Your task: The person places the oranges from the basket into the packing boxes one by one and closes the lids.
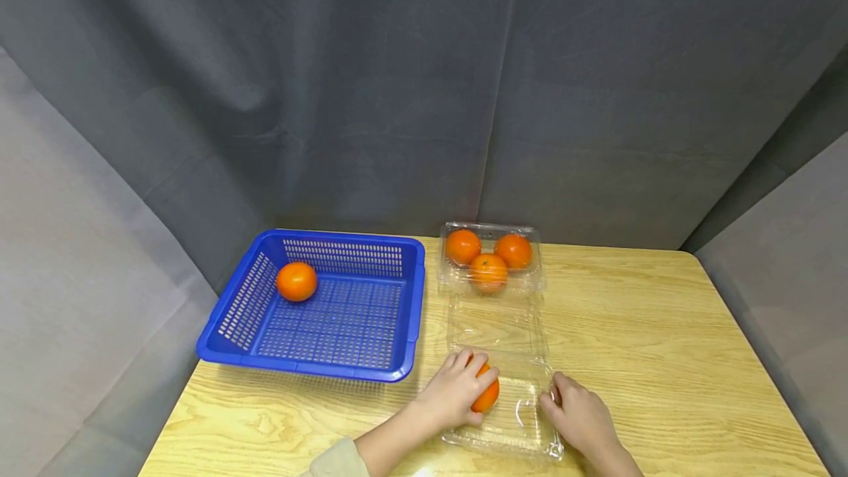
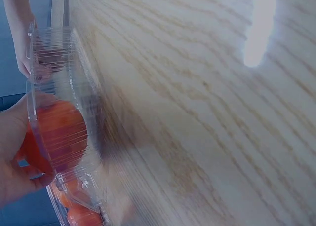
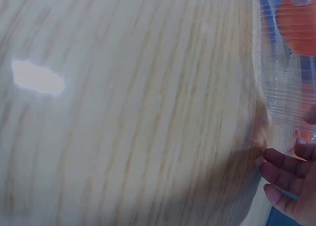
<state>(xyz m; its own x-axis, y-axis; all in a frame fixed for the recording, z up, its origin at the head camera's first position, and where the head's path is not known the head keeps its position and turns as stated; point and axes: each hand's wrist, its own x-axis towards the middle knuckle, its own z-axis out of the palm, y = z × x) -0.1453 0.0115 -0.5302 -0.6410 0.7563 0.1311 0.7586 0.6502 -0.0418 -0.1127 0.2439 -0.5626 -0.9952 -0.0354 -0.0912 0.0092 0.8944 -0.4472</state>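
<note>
The held orange (image 1: 488, 392) is at the left side of the near clear container (image 1: 520, 411), its lower part down between the plastic walls; whether it touches the floor of the container I cannot tell. The left hand (image 1: 456, 392) grasps it from the left, fingers curled over the top and thumb on the near side. The right hand (image 1: 581, 414) is at the container's right edge, with its thumb over the rim and its bent fingers outside, holding the plastic. A flat clear panel (image 1: 497, 326) extends from the container toward the table's far edge.

Beyond that panel, by the far edge, stands the far clear container (image 1: 445, 277), with three oranges (image 1: 489, 271) in it: two side by side at the back and one in front, between them. To its left, at the table's far left corner, sits the blue basket (image 1: 298, 368), its open mesh showing the wood beneath. A single orange (image 1: 296, 282) lies toward its far left corner. The wood-grain table (image 1: 662, 359) meets a dark grey curtain (image 1: 397, 94) along its far edge.
</note>
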